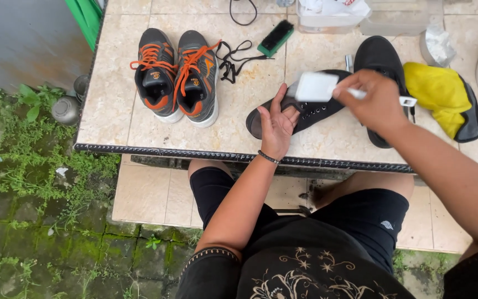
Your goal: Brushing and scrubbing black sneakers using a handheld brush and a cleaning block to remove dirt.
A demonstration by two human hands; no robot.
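Outdoors, above mossy paving, we sit at a tiled desk (139,119). Our left hand (276,123) lies with fingers spread flat on the heel end of a black shoe (311,111), pinning it to the desk; the shoe's long axis runs from that hand up toward our right hand (376,99), toe hidden there. Our right hand is closed around a white brush (317,86), its head over the shoe. Beyond the right hand stand clear plastic containers (327,21) holding crumpled white material. Farther out from our left hand sits a pair of grey-and-orange sneakers (177,75), toes toward us.
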